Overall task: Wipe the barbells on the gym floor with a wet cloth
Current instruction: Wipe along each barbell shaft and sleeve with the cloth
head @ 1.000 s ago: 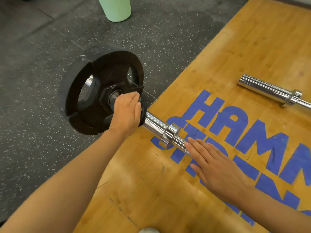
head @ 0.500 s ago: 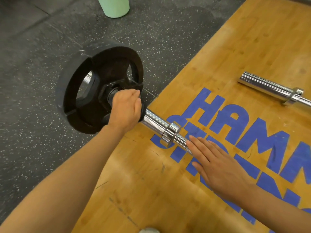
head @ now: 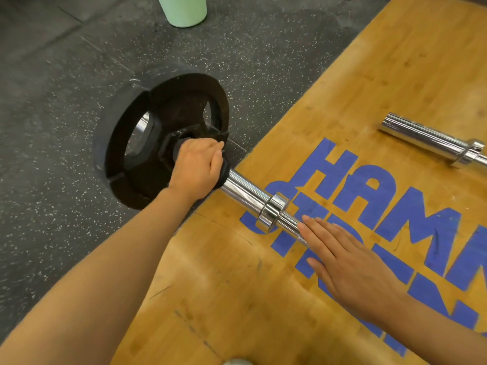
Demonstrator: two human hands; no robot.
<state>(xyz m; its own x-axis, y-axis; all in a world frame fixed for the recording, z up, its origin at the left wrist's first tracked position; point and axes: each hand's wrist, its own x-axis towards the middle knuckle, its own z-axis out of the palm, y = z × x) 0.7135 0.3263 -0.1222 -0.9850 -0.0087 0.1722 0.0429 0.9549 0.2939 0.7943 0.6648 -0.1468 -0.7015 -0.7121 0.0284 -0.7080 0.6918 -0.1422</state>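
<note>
My left hand [head: 196,168] clamps a dark collar-like piece on the bar [head: 245,193] at nine o'clock; right hand [head: 350,264] lies flat, steadying it. I'd twist gently.

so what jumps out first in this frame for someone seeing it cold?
The black weight plate on the near barbell, at the edge of the speckled rubber floor, with the left hand gripping a dark cloth or collar at its hub. Next, the right hand lies flat on the bar's shaft over the wooden platform with big blue lettering. A second bare barbell lies at the right, a pale green container at the top.
</note>
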